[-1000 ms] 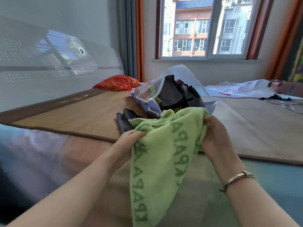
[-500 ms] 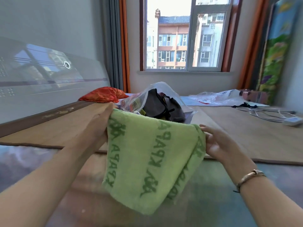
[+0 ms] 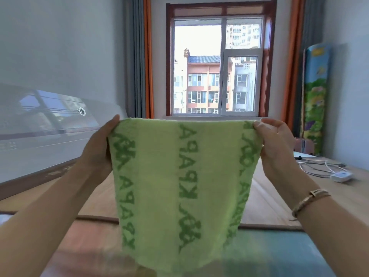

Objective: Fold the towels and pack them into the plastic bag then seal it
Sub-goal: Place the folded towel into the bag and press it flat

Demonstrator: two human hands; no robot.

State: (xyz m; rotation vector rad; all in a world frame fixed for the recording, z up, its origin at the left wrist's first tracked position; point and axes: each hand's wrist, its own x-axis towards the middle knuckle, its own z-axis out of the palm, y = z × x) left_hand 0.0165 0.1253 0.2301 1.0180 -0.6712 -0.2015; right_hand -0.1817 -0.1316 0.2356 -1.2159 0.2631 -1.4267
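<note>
Green terry cloth fills the middle of the view: a pale green towel (image 3: 185,188) with a soft, nubby pile and darker green woven letters running in three vertical bands; it hangs flat as a sheet, top edge stretched level from side to side, long axis running straight down, lower end narrowing and blurring near the bottom of the frame. The left hand (image 3: 99,148) pinches the upper left corner, fingers behind the cloth; the right hand (image 3: 273,140) pinches the upper right corner, with a thin metal bracelet (image 3: 309,198) on its wrist. The towel is held up in the air before the window (image 3: 217,64), above a woven bamboo mat (image 3: 265,198) with a brown border; white cables (image 3: 319,168) lie on the mat at the right.
</note>
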